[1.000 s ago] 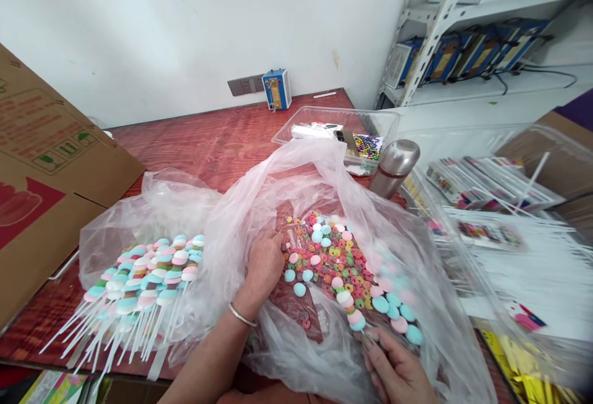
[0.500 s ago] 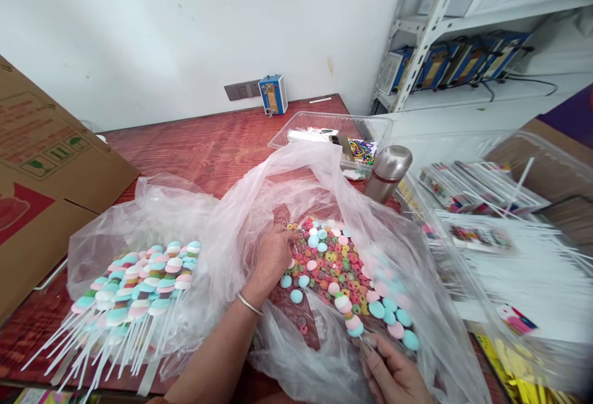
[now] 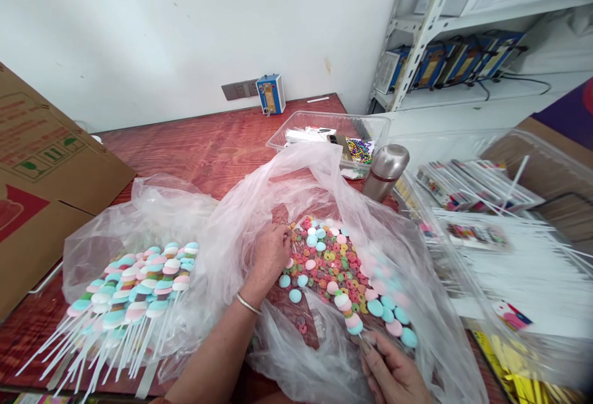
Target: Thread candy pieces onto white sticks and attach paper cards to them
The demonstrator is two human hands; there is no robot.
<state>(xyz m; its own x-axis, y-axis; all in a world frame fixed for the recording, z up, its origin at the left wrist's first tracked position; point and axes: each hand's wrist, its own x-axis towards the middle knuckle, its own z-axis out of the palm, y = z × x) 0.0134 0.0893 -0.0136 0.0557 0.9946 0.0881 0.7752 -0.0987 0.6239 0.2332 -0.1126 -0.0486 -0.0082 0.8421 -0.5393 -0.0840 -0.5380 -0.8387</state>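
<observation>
My right hand (image 3: 393, 367) pinches the white stick of a candy skewer (image 3: 349, 314), threaded with pink, white and blue marshmallows and gummy rings. Its tip points up and left over the pile. At the pile's left edge, my left hand (image 3: 271, 252) has its fingers bent together among the sweets; whatever they pinch is hidden. Gummy rings (image 3: 331, 274) in red, yellow and green lie heaped inside a clear plastic bag (image 3: 231, 218), with loose pastel marshmallows (image 3: 295, 296) around them. More marshmallows (image 3: 401, 315) lie on the right, some under the plastic.
Finished-looking skewers (image 3: 134, 286) lie stacked on plastic at the left, beside a cardboard box (image 3: 55, 163). A steel flask (image 3: 386, 172) and a clear tray (image 3: 278, 138) stand behind the bag. To the right is a bin of white sticks (image 3: 523, 280).
Both hands stay almost where they were, the right one still on the skewer's stick. The left fingers shift very slightly at the pile's edge; the whole view slides a little left.
</observation>
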